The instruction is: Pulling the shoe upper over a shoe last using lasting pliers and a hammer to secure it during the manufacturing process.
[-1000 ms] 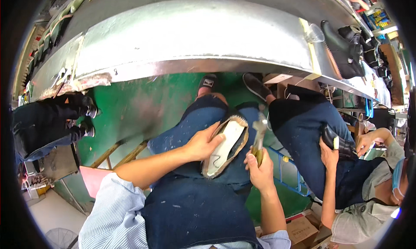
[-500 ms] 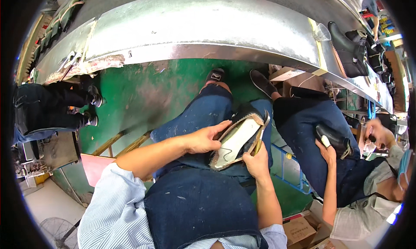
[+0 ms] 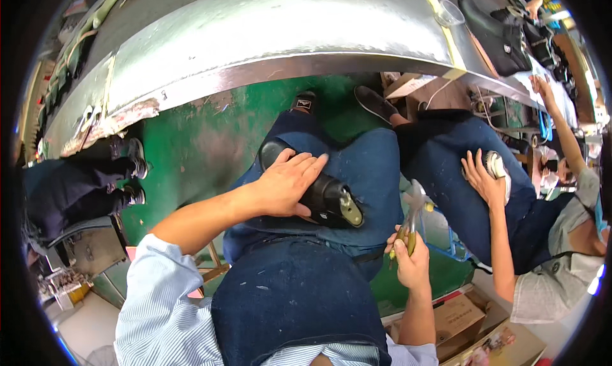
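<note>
A black shoe upper (image 3: 325, 200) on a last rests across my thighs with its upper side up and its toe to the far left. At the near right end, the last's pale greenish top (image 3: 350, 212) shows through the opening. My left hand (image 3: 287, 184) lies over the middle of the shoe, its fingers across the top and the thumb along the near side. Just right of my lap, my right hand (image 3: 413, 257) grips a pair of pliers (image 3: 414, 216) by yellow-green handles. Their metal head points up and away from the shoe.
A metal bench (image 3: 280, 28) runs across the front, with a clear plastic cup (image 3: 450, 13) and black boots (image 3: 494, 37) at its right. On my right, a co-worker's hand (image 3: 488, 184) rests on a pale-soled shoe (image 3: 497, 168). Cardboard boxes (image 3: 456, 318) stand low on the right.
The shoe has been turned from insole side up to upper side up and lies further left. My right hand has drawn the pliers away from its edge, to the right. The co-worker's shoe is turned over too.
</note>
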A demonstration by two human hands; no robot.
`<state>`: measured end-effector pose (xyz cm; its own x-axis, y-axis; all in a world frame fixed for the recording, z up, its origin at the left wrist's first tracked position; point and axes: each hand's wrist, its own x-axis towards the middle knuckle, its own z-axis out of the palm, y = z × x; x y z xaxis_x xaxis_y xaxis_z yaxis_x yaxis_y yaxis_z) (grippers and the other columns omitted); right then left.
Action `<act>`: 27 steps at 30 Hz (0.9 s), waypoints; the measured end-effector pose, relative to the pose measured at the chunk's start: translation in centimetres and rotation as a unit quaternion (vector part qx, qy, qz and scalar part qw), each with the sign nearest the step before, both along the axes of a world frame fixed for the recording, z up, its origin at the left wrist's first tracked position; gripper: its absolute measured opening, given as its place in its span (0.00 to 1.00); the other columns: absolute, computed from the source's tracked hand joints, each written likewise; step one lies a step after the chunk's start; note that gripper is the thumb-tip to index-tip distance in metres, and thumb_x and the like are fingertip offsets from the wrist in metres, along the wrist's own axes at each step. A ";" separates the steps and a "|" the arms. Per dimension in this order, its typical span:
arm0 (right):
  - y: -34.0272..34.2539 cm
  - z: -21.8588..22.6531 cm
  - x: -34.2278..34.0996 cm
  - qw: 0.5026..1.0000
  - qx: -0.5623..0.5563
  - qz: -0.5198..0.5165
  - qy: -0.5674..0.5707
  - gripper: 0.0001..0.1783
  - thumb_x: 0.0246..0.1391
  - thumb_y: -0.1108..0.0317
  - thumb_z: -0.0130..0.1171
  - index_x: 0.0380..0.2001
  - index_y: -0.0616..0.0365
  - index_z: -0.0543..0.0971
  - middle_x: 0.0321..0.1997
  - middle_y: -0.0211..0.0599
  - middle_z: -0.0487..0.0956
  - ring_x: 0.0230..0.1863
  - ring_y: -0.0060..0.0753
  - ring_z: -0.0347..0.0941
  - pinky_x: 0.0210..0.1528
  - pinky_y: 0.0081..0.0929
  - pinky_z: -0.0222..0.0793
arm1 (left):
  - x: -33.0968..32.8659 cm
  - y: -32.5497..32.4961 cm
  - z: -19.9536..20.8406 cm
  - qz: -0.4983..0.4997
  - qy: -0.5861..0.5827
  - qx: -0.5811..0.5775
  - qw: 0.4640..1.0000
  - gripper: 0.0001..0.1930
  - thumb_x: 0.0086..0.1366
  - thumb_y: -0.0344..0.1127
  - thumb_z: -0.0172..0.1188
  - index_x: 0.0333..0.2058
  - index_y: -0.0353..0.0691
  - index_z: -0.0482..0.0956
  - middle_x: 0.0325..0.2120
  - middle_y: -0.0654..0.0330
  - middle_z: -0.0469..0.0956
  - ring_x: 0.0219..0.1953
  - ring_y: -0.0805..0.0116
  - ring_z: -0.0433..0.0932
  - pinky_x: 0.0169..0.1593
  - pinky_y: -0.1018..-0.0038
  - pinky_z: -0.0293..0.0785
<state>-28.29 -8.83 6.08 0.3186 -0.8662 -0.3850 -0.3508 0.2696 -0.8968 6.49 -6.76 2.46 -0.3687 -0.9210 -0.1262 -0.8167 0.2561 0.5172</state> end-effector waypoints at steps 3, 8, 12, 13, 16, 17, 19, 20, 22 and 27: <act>-0.7 2.6 0.8 0.982 0.082 0.160 0.052 0.22 0.62 0.63 0.56 0.53 0.68 0.72 0.40 0.37 0.80 0.33 0.22 0.75 0.34 0.22 0.72 | -0.4 0.1 -0.9 -0.007 0.028 -0.010 1.000 0.53 0.35 0.51 0.77 0.59 0.34 0.63 0.55 0.49 0.70 0.61 0.50 0.66 0.63 0.52 0.56; -2.1 4.6 1.6 0.944 0.220 0.244 0.013 0.15 0.62 0.67 0.54 0.48 0.65 0.74 0.34 0.34 0.80 0.30 0.21 0.73 0.36 0.25 0.72 | -0.5 0.7 -1.1 0.024 0.037 -0.061 0.997 0.49 0.35 0.50 0.77 0.56 0.36 0.66 0.54 0.51 0.70 0.60 0.50 0.67 0.62 0.52 0.55; -3.1 4.1 2.7 0.908 0.260 0.329 0.018 0.16 0.62 0.69 0.54 0.50 0.66 0.74 0.37 0.36 0.79 0.31 0.24 0.76 0.35 0.26 0.75 | -0.5 0.8 -1.0 0.025 0.029 -0.054 0.998 0.48 0.37 0.51 0.76 0.56 0.36 0.66 0.54 0.51 0.70 0.60 0.49 0.66 0.63 0.51 0.55; -3.4 3.9 3.1 0.892 0.270 0.360 0.034 0.15 0.62 0.69 0.54 0.50 0.65 0.74 0.36 0.35 0.79 0.31 0.25 0.76 0.35 0.26 0.75 | -0.4 0.9 -1.0 0.025 0.029 -0.053 0.998 0.48 0.37 0.51 0.76 0.56 0.36 0.66 0.54 0.51 0.70 0.60 0.49 0.66 0.63 0.51 0.55; -5.1 4.0 4.1 0.861 0.305 0.405 0.053 0.15 0.63 0.68 0.54 0.49 0.64 0.74 0.35 0.35 0.78 0.32 0.26 0.76 0.36 0.26 0.75 | -0.4 1.3 -0.9 0.019 0.017 -0.054 0.998 0.48 0.37 0.51 0.76 0.56 0.35 0.66 0.54 0.50 0.70 0.60 0.49 0.66 0.63 0.51 0.54; -5.7 4.3 4.4 0.845 0.329 0.418 0.056 0.14 0.63 0.68 0.54 0.49 0.64 0.74 0.35 0.35 0.78 0.33 0.26 0.76 0.36 0.27 0.75 | -0.4 1.4 -0.9 0.011 0.013 -0.058 0.998 0.47 0.37 0.51 0.76 0.55 0.35 0.66 0.54 0.50 0.70 0.60 0.50 0.66 0.63 0.49 0.54; -6.3 4.5 5.1 0.839 0.350 0.414 0.053 0.11 0.62 0.67 0.55 0.43 0.63 0.73 0.31 0.33 0.77 0.29 0.26 0.75 0.34 0.28 0.74 | -0.3 1.2 -0.7 -0.002 0.012 -0.061 0.998 0.47 0.37 0.52 0.76 0.55 0.34 0.67 0.53 0.50 0.70 0.60 0.50 0.66 0.63 0.48 0.53; -6.6 4.8 5.5 0.831 0.370 0.411 0.051 0.09 0.62 0.66 0.55 0.38 0.61 0.73 0.27 0.32 0.77 0.26 0.25 0.74 0.32 0.28 0.72 | -0.2 0.6 -0.3 -0.036 0.013 -0.053 0.998 0.45 0.36 0.51 0.76 0.53 0.35 0.68 0.51 0.51 0.71 0.58 0.50 0.68 0.62 0.50 0.57; -7.3 6.0 6.6 0.816 0.410 0.403 0.061 0.09 0.61 0.65 0.56 0.37 0.61 0.73 0.27 0.30 0.76 0.27 0.24 0.74 0.32 0.28 0.71 | 0.0 -0.5 -0.2 -0.070 0.012 -0.043 0.997 0.44 0.36 0.50 0.77 0.51 0.36 0.69 0.49 0.51 0.72 0.56 0.51 0.70 0.60 0.52 0.60; -6.5 8.7 5.1 0.827 0.224 0.482 0.185 0.14 0.62 0.61 0.54 0.38 0.63 0.73 0.28 0.48 0.78 0.32 0.48 0.76 0.36 0.42 0.71 | 0.4 -2.3 -1.7 -0.084 0.129 -0.013 0.988 0.38 0.38 0.57 0.76 0.42 0.38 0.72 0.36 0.54 0.76 0.41 0.51 0.77 0.48 0.60 0.70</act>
